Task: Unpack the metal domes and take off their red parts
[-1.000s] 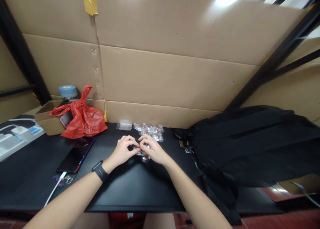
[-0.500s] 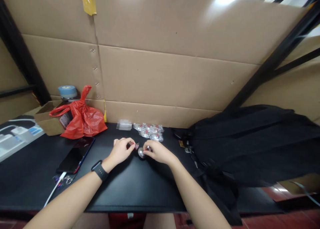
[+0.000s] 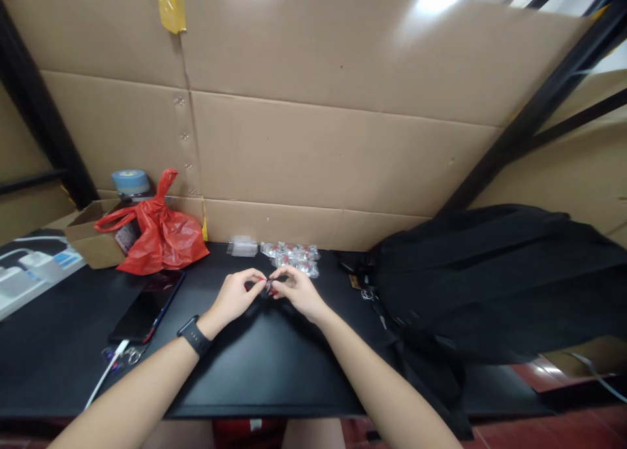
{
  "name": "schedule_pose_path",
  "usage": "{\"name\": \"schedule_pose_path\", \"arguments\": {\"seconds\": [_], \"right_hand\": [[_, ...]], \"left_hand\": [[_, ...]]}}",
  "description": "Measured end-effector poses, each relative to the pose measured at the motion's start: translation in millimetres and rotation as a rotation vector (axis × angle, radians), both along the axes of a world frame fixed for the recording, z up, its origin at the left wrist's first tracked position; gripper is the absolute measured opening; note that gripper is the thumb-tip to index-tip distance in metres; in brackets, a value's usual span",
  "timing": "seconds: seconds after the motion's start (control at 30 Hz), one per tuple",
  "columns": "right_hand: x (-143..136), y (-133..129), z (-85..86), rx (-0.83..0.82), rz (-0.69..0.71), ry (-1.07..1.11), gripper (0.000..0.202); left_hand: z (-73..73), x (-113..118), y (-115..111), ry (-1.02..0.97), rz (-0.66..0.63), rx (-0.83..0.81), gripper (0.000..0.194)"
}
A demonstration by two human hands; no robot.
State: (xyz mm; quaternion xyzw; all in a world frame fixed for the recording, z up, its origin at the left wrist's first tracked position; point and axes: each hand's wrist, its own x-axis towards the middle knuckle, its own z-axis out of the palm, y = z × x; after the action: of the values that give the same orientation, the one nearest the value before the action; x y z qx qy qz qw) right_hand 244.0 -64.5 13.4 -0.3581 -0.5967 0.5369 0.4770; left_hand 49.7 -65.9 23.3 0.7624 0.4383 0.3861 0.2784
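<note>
Left hand (image 3: 236, 294) and right hand (image 3: 301, 295): fingers clamped on a small shiny piece (image 3: 269, 286) over the desk (image 3: 274, 371). Risk: fingertip-only pinch could let it slip and drop.

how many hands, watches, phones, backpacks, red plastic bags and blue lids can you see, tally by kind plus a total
Left hand and right hand: 2
Watch: 1
Phone: 1
Black backpack: 1
Red plastic bag: 1
Blue lid: 1
Total: 7
</note>
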Motion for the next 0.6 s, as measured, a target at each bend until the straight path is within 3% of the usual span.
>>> {"name": "schedule_pose_path", "arguments": {"seconds": [0.23, 0.4, 0.6], "right_hand": [[-4, 0, -4.1, 0.022, -0.036, -0.023, 0.049], [-1, 3, -6.8, 0.187, -0.048, -0.218, 0.038], [0, 8, -13.0, 0.253, -0.082, -0.279, 0.030]], "left_hand": [[-3.9, -2, 4, 0.262, 0.079, 0.078, 0.014], [-8.5, -4, 5, 0.407, 0.078, 0.136, 0.014], [-2.4, -8, 5, 0.453, 0.052, 0.041, 0.011]]}}
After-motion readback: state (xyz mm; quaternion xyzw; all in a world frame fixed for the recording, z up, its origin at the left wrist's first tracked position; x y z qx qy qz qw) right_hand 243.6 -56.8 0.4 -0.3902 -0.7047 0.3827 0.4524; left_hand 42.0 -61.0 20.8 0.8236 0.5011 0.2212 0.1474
